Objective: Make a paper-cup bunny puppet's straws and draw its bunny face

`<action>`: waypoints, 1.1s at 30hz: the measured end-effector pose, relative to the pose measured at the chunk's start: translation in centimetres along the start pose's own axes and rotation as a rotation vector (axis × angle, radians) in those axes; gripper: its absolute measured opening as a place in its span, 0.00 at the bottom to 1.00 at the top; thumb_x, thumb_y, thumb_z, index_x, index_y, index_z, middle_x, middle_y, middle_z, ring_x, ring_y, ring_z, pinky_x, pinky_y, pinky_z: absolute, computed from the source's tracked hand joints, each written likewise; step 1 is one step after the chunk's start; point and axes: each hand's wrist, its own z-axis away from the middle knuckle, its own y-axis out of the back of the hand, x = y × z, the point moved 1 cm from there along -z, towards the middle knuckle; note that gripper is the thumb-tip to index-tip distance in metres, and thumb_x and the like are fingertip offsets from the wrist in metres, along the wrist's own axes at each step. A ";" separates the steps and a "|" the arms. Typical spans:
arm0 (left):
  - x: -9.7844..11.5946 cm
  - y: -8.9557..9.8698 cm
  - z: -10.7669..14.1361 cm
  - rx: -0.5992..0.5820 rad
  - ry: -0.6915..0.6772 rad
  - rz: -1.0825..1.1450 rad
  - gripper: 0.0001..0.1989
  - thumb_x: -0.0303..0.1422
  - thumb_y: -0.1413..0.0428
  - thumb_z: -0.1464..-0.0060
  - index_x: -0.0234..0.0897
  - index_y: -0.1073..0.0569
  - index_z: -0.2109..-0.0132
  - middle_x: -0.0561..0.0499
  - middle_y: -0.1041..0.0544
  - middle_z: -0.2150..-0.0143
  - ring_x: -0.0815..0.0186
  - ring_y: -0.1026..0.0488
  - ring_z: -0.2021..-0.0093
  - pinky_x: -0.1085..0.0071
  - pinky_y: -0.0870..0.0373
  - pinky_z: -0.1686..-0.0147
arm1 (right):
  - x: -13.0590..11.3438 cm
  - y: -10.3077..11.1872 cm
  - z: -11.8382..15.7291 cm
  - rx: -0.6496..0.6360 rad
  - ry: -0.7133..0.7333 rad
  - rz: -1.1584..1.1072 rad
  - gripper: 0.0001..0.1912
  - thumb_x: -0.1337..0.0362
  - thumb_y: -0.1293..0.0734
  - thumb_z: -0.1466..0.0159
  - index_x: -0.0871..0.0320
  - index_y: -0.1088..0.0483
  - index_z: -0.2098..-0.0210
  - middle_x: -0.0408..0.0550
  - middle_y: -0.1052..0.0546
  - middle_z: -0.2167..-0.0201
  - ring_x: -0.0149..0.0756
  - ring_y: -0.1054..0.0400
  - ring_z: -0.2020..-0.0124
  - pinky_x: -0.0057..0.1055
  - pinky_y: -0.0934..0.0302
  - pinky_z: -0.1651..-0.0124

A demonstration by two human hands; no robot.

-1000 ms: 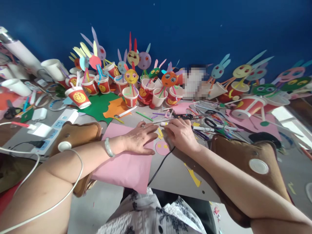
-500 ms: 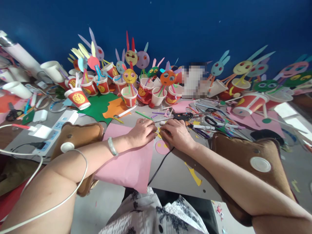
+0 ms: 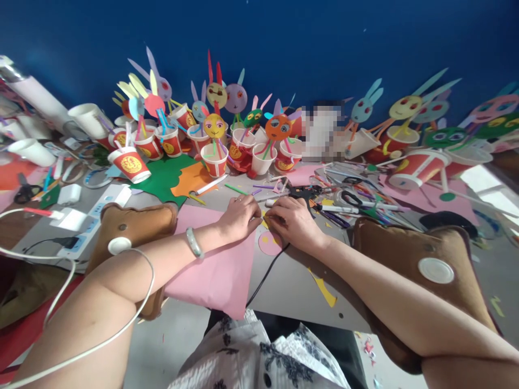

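Note:
My left hand [image 3: 240,217] rests at the far edge of a pink paper sheet [image 3: 217,265], its fingers curled and closed. Close beside it, my right hand [image 3: 295,222] has its fingertips pinched together. Whatever either hand holds is too small or hidden to make out. Bits of yellow paper show in the narrow gap between the hands. Just below the right fingertips lies a round pink paper disc [image 3: 270,243] with yellow spots on it. A black cord [image 3: 265,275] runs from under the right wrist towards the table's near edge.
Paper cups with paper rabbit figures, such as an orange-faced one [image 3: 279,128], line the back. Scissors [image 3: 352,200], pens and scraps clutter the right. Brown cushions [image 3: 421,270] lie under the forearms. A power strip [image 3: 95,216] stands left, and a white cable [image 3: 140,302] crosses my left arm.
My left forearm and its bangle have shifted slightly to the right. Both hands stay at nearly the same spot with small finger movements, and the pink disc lies where it was.

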 end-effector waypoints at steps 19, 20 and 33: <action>0.3 0.6 0.2 0.066 -0.133 0.165 0.05 0.29 0.44 0.40 0.38 0.29 0.66 0.53 0.23 0.68 0.64 0.25 0.62 0.62 0.35 0.49 | -0.1 0.5 -0.2 -0.030 -0.044 -0.344 0.08 0.64 0.34 0.39 0.57 0.26 0.73 0.45 0.26 0.73 0.34 0.33 0.69 0.32 0.46 0.63; 0.4 0.6 0.2 0.079 -0.135 0.172 0.05 0.28 0.43 0.41 0.38 0.29 0.66 0.53 0.23 0.68 0.64 0.25 0.62 0.62 0.34 0.49 | -0.2 0.6 -0.2 -0.034 -0.042 -0.357 0.09 0.64 0.34 0.39 0.57 0.26 0.74 0.45 0.27 0.74 0.34 0.34 0.70 0.31 0.46 0.64; 0.8 0.8 0.7 0.065 -0.031 0.149 0.03 0.31 0.40 0.47 0.38 0.27 0.64 0.49 0.23 0.64 0.59 0.26 0.57 0.58 0.34 0.50 | 0.6 1.0 -0.4 0.104 -0.237 -0.498 0.07 0.62 0.33 0.40 0.56 0.26 0.73 0.46 0.23 0.72 0.35 0.31 0.70 0.32 0.39 0.65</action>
